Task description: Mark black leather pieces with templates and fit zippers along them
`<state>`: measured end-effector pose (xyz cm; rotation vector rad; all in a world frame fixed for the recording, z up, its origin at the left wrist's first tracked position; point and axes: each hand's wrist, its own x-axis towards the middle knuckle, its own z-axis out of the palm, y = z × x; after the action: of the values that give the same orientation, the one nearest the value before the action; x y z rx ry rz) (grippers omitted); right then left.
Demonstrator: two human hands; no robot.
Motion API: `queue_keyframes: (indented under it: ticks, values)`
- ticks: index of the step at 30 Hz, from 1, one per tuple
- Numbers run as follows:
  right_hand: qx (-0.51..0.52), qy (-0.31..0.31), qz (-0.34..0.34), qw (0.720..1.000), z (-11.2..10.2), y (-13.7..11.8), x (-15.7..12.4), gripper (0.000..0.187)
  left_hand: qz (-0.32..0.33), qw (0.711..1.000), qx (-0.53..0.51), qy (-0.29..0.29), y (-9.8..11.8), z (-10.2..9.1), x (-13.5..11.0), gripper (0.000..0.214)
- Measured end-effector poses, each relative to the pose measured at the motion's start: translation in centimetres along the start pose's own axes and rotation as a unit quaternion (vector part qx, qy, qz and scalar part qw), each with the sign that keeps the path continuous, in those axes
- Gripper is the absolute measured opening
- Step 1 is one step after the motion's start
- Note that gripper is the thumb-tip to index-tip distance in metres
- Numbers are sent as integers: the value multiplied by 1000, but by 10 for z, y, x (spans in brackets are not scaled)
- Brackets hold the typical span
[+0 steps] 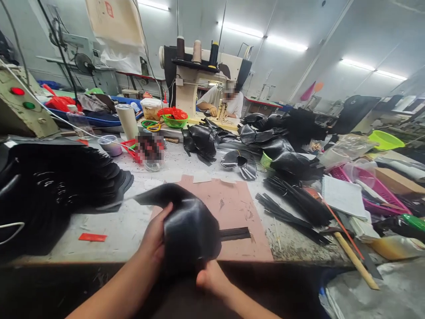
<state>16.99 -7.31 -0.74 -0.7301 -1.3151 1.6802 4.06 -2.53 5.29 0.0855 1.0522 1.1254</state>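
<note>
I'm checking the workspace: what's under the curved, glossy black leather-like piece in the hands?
A flat pink mat and narrow black strip show partly; what the piece covers is hidden.

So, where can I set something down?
Bare worktop: between the black stack and pink sheet, around the red strip. The sheet looks mostly free right of the held black piece, beyond the dark strip. The right end is crowded: notebook, magenta basket.

White worktable (126, 226), pink mat (239, 199), red strip (92, 237)

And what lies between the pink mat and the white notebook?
Mostly black strips in bundles, on the worn tabletop, as the head view shows.
</note>
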Motion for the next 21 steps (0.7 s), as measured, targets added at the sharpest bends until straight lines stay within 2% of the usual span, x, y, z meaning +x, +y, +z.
queue_keyframes:
  ticks: [3,6,11,14,18,21]
  values:
    - [75,139,-27,987,-9,5,-5,63,9,1000,16,2,-14,13,9,15]
    - [110,228,-31,967,-17,1,-6,43,35,996,75,-39,-26,23,25,16]
    - [189,278,6,942,-22,-9,3,32,23,985,144,-91,-29,41,50,23]
    - [142,315,16,938,-26,-11,6,33,-10,979,175,-103,-25,44,57,31]
    - [18,352,18,936,-35,-6,9,37,-76,972,176,-134,-21,30,49,49]
    - [-22,323,94,942,-43,-3,20,40,-74,963,205,-156,-18,16,40,50]
